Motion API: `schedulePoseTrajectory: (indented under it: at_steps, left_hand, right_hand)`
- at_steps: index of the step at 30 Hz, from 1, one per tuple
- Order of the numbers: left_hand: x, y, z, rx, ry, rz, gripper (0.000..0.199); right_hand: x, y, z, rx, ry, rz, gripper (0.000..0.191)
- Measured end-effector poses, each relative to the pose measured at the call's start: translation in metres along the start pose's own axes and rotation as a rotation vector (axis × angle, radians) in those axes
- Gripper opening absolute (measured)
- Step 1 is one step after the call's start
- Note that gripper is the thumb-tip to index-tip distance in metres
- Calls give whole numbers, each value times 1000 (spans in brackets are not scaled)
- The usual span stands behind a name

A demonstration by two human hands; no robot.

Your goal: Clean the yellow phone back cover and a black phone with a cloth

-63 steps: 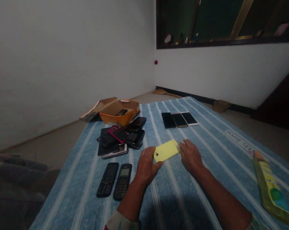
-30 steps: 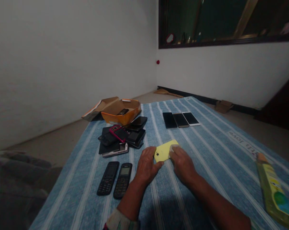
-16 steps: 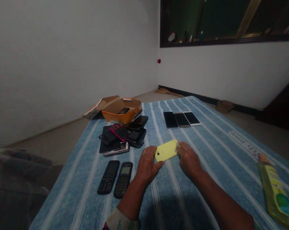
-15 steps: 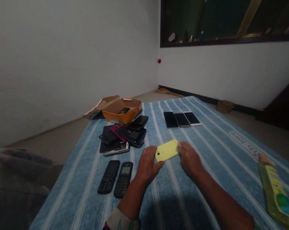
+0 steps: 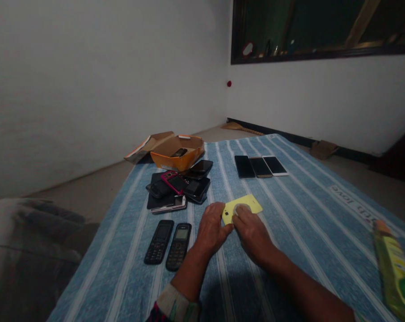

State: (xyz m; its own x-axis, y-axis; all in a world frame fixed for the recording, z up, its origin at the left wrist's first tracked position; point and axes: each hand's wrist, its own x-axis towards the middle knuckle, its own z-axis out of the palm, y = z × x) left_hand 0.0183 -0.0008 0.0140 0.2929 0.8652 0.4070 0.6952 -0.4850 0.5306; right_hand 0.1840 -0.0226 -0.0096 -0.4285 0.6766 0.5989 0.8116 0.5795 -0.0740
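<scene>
Near the middle of a blue cloth with white stripes (image 5: 306, 223), my left hand (image 5: 212, 227) has thumb and fingers closed round one end of a flat, bright-yellow phone (image 5: 254, 204), camera side up, while my right hand (image 5: 253, 232) pinches a small whitish wad of crumpled material (image 5: 241, 208) against its back. I'd judge the work to be partway along: the yellow phone is in hand, three slim dark-screened phones (image 5: 261, 167) lie in a neat row towards the far right corner, perhaps done, and a loose heap of mostly black phones (image 5: 162, 199), a pink-framed phone (image 5: 175, 182) among them, sits by the left edge, perhaps left to do. Two black keypad phones (image 5: 159, 242) lie side by side nearer me; where they belong I cannot tell. At the far left corner an open orange cardboard box (image 5: 172, 163) holds a small dark phone (image 5: 179, 152); by the right edge is a clear bottle of yellow-green liquid (image 5: 395, 273). Beyond, in dim light, are plain white walls (image 5: 105, 80) and a dark-framed window (image 5: 323, 53)
</scene>
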Motion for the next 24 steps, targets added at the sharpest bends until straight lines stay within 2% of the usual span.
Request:
schedulePoseTrajectory:
  at_steps: [5, 9, 14, 20, 24]
  left_hand:
    - [0, -1, 0, -6, -2, -20, 45]
    - [-2, -4, 2, -28, -4, -41, 50]
    - [-3, -7, 4, -60, -9, -54, 54]
    - [-1, -6, 2, -107, 7, -87, 56]
    - [-1, -7, 3, -159, 43, -137, 50]
  right_hand:
    - [0, 1, -2, -7, 4, -18, 26]
    - [1, 12, -7, -9, -62, 78, 27]
    - [-2, 26, -8, -31, -65, 179, 34]
    - [0, 21, -10, 24, -70, 91, 27]
    - [4, 15, -13, 54, -52, 8, 22]
